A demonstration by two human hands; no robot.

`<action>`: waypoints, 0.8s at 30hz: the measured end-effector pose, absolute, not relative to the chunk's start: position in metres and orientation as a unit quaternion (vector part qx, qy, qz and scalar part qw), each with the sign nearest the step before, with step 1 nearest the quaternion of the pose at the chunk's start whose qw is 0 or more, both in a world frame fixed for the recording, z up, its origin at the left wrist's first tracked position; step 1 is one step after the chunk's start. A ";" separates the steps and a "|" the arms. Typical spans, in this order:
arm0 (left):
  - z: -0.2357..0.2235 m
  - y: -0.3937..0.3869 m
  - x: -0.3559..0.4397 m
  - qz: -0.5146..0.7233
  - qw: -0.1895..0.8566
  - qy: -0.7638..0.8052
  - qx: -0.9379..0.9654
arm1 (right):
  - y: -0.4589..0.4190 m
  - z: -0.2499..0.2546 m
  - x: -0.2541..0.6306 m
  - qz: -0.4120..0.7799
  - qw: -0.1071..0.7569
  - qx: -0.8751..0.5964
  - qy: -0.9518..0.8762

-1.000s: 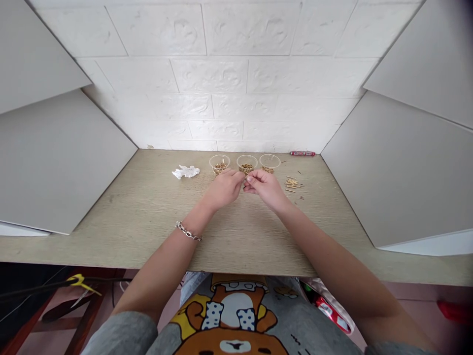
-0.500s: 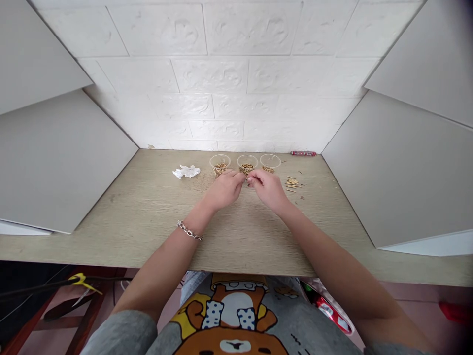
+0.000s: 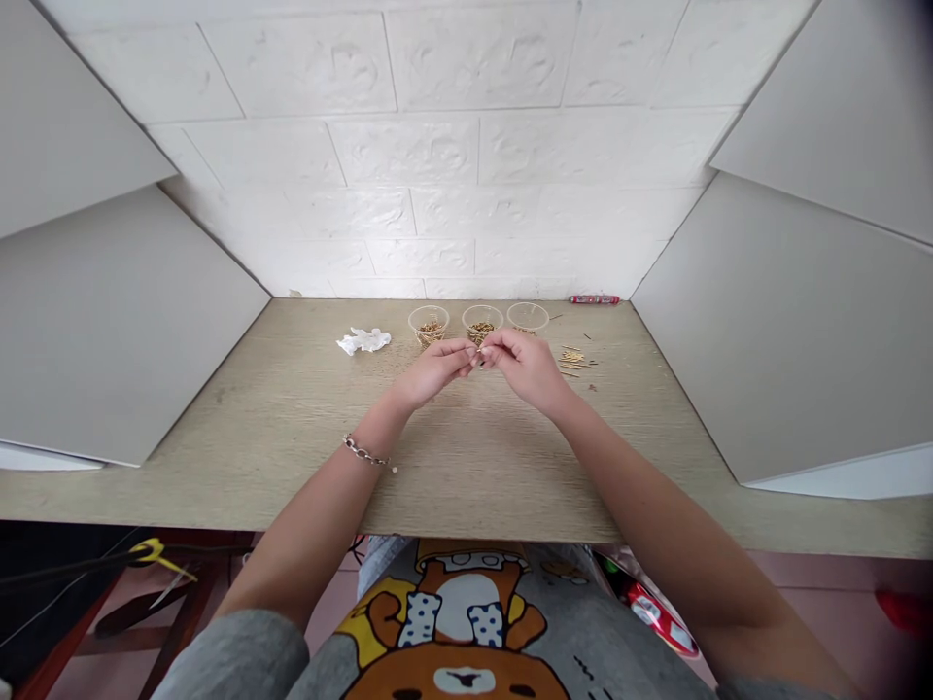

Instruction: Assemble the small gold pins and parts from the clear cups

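Note:
My left hand (image 3: 435, 368) and my right hand (image 3: 526, 367) meet fingertip to fingertip above the wooden table (image 3: 306, 428), just in front of the cups. Both pinch a tiny gold-coloured piece between them; it is too small to name. A bracelet (image 3: 363, 452) circles my left wrist. Behind the hands stand three clear plastic cups in a row: the left cup (image 3: 429, 324) and the middle cup (image 3: 482, 322) hold small gold pieces, and the right cup (image 3: 528, 317) holds a few.
A crumpled white tissue (image 3: 363, 340) lies left of the cups. Loose gold pins (image 3: 575, 359) are scattered right of them. A red pen (image 3: 595, 299) rests by the white brick wall. Grey panels stand at both sides of the table.
Both hands have lifted slightly and stayed joined at the fingertips; the view has tilted a little. The cups and the tissue have not moved.

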State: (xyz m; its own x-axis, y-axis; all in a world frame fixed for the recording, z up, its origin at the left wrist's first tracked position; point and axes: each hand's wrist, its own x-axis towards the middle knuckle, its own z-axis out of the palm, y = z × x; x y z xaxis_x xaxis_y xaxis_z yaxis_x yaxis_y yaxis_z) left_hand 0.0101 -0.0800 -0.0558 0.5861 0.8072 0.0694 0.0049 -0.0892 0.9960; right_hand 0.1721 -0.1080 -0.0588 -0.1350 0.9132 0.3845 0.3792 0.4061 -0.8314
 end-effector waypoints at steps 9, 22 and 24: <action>-0.054 -0.083 0.012 0.317 0.713 0.309 0.543 | -0.109 -0.057 0.173 0.178 0.427 -0.468 -0.753; -0.054 -0.082 0.010 0.292 0.769 0.304 0.481 | -0.110 -0.058 0.174 0.124 0.410 -0.460 -0.777; -0.054 -0.082 0.010 0.291 0.759 0.306 0.495 | -0.110 -0.057 0.173 0.153 0.421 -0.469 -0.761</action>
